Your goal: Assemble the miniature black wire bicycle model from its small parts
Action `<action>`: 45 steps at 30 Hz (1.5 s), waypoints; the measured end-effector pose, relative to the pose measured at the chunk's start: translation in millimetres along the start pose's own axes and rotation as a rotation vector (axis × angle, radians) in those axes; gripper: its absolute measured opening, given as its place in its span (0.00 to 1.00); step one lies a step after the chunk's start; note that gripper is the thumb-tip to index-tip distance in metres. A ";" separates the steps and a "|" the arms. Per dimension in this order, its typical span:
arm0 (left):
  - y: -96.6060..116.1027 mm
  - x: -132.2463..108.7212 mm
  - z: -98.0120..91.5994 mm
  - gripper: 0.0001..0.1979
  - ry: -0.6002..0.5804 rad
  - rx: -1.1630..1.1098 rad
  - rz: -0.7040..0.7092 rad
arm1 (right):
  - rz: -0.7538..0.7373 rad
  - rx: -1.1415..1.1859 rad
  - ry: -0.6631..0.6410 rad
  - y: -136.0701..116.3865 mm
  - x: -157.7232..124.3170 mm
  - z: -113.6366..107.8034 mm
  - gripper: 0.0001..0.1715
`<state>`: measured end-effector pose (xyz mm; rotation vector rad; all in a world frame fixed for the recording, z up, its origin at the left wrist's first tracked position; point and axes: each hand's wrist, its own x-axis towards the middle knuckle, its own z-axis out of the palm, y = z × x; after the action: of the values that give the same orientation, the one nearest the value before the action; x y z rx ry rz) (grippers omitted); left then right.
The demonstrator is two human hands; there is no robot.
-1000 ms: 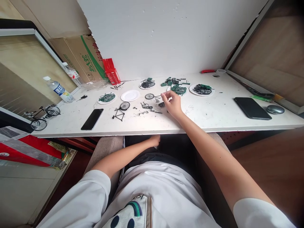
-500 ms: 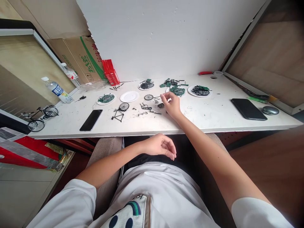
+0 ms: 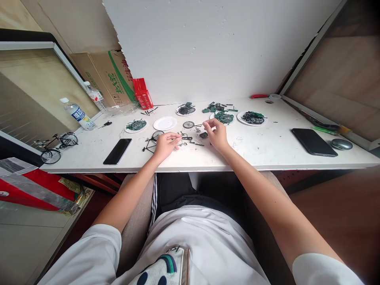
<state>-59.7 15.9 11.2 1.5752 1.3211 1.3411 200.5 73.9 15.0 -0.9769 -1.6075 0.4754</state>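
Note:
My left hand (image 3: 166, 145) is over the table among small black parts, its fingers closed together near a dark crank-like piece (image 3: 187, 138); whether it grips anything is hidden. Beside it lie a black bicycle frame (image 3: 148, 145) and a wheel (image 3: 158, 135), partly covered by the hand. My right hand (image 3: 216, 133) is closed in a pinch at the end of a thin black fork, which runs from a spoked wheel (image 3: 188, 124); what the fingertips hold is too small to tell. A small dark block (image 3: 203, 135) lies just left of the right hand.
White plates with green and black parts (image 3: 135, 125) stand along the back, with a bare plate (image 3: 164, 123) among them. An assembled model bicycle (image 3: 56, 146), a bottle (image 3: 78, 114) and a phone (image 3: 117, 151) are left; another phone (image 3: 314, 142) and a mouse (image 3: 341, 144) are right.
My left hand has moved up from above the lap to the parts on the table. My right hand stays near the fork; the view has shifted slightly.

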 end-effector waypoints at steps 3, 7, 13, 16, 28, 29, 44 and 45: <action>-12.9 5.1 -5.6 0.16 0.048 0.052 -0.033 | 0.002 -0.014 -0.022 1.7 -0.3 0.1 0.31; -16.5 2.7 -6.1 0.15 0.063 0.177 0.029 | 0.001 -0.030 -0.049 2.4 -0.9 1.1 0.31; 0.0 -6.4 -0.5 0.16 0.150 0.298 0.309 | -0.021 0.052 -0.218 -8.2 -3.0 4.2 0.27; 11.0 -10.9 7.2 0.18 0.098 0.198 0.324 | -0.063 0.072 -0.277 -17.7 -5.9 7.6 0.24; 11.0 -12.4 23.1 0.23 -0.022 -0.092 0.007 | -0.007 0.176 -0.357 -33.8 -11.3 13.7 0.31; 11.6 -12.2 22.8 0.23 -0.019 -0.111 -0.002 | -0.002 0.162 -0.346 -32.4 -9.2 11.1 0.32; 7.5 -9.6 22.7 0.25 0.058 -0.223 -0.014 | 0.004 0.075 -0.572 -35.4 -6.7 1.8 0.28; 7.2 -9.4 23.2 0.25 0.060 -0.224 -0.017 | 0.001 0.066 -0.569 -35.0 -7.5 3.2 0.28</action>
<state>-35.1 7.7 9.6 1.3787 1.1715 1.4804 185.8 48.5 35.7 -0.8326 -2.0777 0.8564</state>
